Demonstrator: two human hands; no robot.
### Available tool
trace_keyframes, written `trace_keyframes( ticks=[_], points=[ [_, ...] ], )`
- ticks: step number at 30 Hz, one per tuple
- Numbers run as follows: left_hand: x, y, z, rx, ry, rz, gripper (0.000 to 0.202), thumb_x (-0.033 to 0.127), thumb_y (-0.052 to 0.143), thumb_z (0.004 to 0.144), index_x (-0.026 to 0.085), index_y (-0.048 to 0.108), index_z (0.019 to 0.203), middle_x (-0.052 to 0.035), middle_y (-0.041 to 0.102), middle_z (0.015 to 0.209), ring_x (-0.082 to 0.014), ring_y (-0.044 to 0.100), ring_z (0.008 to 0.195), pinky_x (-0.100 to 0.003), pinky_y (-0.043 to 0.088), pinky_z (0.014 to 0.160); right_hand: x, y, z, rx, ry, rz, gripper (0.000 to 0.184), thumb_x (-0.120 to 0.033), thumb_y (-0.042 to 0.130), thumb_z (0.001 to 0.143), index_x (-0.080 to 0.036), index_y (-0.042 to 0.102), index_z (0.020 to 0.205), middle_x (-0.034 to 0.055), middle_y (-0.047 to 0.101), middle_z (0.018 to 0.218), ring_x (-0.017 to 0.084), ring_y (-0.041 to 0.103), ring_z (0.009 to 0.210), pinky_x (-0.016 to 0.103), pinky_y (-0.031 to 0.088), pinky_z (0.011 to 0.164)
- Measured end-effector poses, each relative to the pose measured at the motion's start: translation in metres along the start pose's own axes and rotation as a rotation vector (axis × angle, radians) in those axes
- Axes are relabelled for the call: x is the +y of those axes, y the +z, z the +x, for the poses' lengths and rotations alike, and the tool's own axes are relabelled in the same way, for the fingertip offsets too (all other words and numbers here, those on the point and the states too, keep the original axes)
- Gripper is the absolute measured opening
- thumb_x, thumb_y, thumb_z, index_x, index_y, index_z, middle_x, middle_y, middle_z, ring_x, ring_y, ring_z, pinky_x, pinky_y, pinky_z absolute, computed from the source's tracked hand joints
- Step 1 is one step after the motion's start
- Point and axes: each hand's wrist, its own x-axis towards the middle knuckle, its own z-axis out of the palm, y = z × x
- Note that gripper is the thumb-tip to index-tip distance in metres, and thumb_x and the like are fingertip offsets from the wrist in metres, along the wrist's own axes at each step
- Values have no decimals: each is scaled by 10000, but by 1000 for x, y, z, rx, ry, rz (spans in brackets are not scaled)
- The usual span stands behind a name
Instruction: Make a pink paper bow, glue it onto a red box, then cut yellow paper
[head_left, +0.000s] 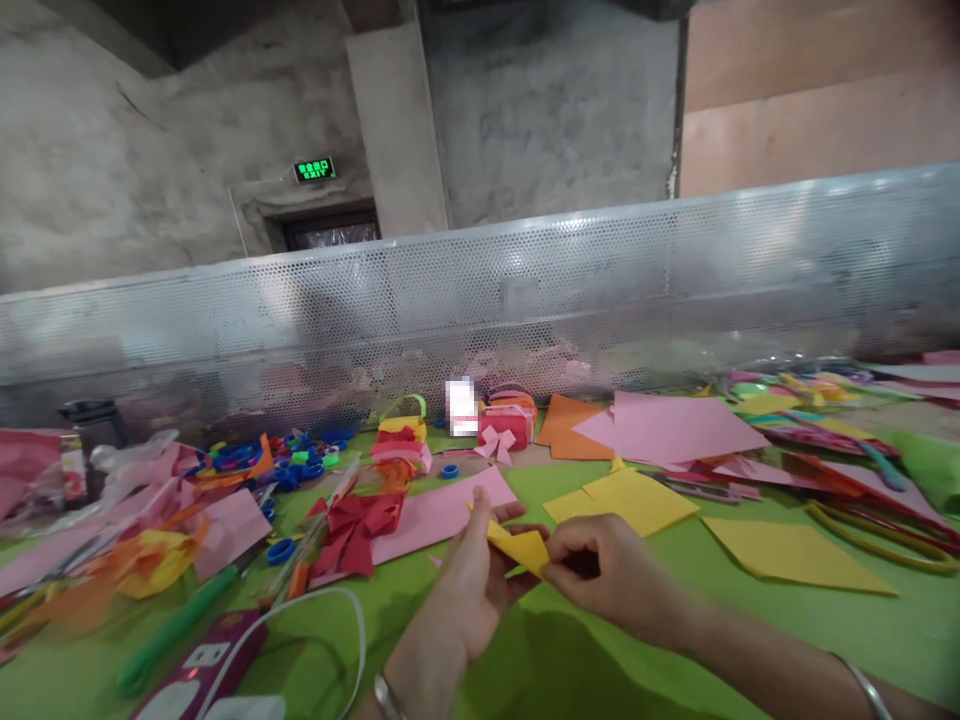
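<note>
My left hand (474, 568) holds one side of a small folded yellow sheet (525, 547), its thumb pointing up and its fingers behind the piece. At the sheet's right end, my right hand (616, 572) pinches the lower corner between thumb and forefinger. Whether the piece is paper or felt I cannot tell. Beyond the hands lie larger yellow sheets (637, 503), and to the left a pink sheet (442, 515) with a red bow-like piece (364, 528) at its end.
A purple power strip (202, 665) with a white cable sits at the front left, beside a green-handled tool (176, 625). Blue rings (281, 551) and coloured scraps are scattered on the left. Pink sheets (675, 428) lie at the back right. A perforated metal panel (480, 290) borders the green table.
</note>
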Motion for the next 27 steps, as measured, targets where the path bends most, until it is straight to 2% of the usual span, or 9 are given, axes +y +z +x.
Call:
trace_keyframes(
  ticks=[2,5,9,12,17,22,25,27],
  points=[
    [0,0,0,-1,17,-11,458,577,349,843,162,515,942,-51,649,696,-158,610,602,-286,468,599,0,-1,1,1,111,103,157,-174,568,619,-169,477,492,-52,403,484,72,337,473,203,243,450],
    [-1,-1,0,-54,67,-42,373,515,540,784,168,521,922,-44,657,737,-157,629,657,-280,488,648,4,-5,4,-42,238,346,202,-240,631,591,-174,475,481,-57,421,455,61,308,439,213,202,431],
    [1,-1,-4,-195,121,-71,352,371,680,721,142,567,963,-90,693,853,-203,664,778,-317,512,742,10,-13,7,-98,338,704,329,-391,723,557,-177,477,516,-34,520,462,50,325,399,214,185,421],
    [4,0,-7,-198,123,-43,353,297,704,707,140,591,1003,-110,707,923,-234,670,849,-330,517,777,14,-19,10,-43,376,806,394,-431,757,533,-176,457,509,-51,480,444,43,313,398,214,173,423],
    [8,1,-12,-166,100,7,340,157,680,721,130,588,1047,-110,715,920,-218,678,835,-303,524,768,20,-25,15,86,384,810,388,-442,713,592,-191,423,533,-90,342,443,51,240,420,230,141,428],
    [8,1,-10,-97,93,-4,305,205,610,784,136,569,1078,-99,710,916,-194,680,797,-277,530,713,20,-25,16,133,354,750,327,-418,678,634,-187,455,569,-84,338,490,67,252,457,234,165,451],
    [7,0,-7,-92,117,-29,341,347,579,808,135,565,1075,-102,703,919,-192,673,800,-270,522,707,14,-19,12,89,188,548,278,-400,696,628,-176,532,611,-51,425,570,92,357,529,229,248,487],
    [6,0,-6,-96,142,-44,402,451,539,810,138,564,1062,-102,699,916,-196,666,820,-271,514,715,10,-13,9,28,20,325,310,-359,748,571,-177,614,782,-7,533,742,133,461,653,238,337,560]
  ],
)
